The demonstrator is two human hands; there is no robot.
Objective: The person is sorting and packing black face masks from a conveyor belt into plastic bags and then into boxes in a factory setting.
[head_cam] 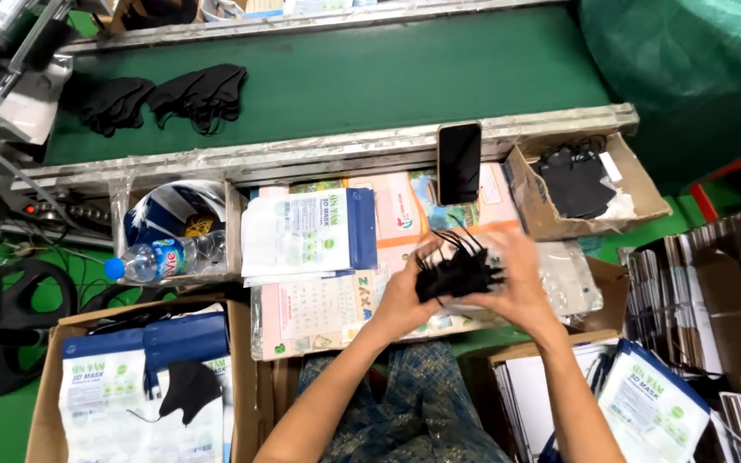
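Both my hands hold a bundle of black face masks (454,273) above the work surface, ear loops sticking up. My left hand (409,296) grips the bundle from the left; my right hand (521,283) wraps it from the right, blurred. A clear bag (569,279) lies just behind my right hand. A stack of white and blue mask pouches (306,233) lies left of my hands.
A green conveyor belt (388,77) carries black mask piles (199,94). A dark phone (459,161) rests on its rail. A cardboard box of black masks (578,182) sits right. A water bottle (160,257), a box of pouches (143,386) and flat cartons (705,291) surround me.
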